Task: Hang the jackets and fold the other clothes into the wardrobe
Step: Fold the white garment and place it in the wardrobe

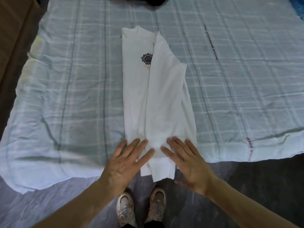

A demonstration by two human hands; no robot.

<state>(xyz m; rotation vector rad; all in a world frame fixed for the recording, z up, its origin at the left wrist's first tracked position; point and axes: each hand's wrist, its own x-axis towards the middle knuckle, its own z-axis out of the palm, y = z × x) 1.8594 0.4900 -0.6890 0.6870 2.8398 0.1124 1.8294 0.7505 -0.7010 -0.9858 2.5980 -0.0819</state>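
A white T-shirt with a small dark round print lies lengthwise on the bed, both sides folded inward into a long strip. Its near end hangs slightly over the bed's front edge. My left hand lies flat with straight, spread fingers on the strip's near left corner. My right hand lies flat the same way on the near right corner. Neither hand grips the cloth.
The bed is covered by a pale blue checked sheet with wrinkles at the left. Dark clothes lie at the far edge. A brown wooden surface borders the left. My shoes stand on the grey floor below.
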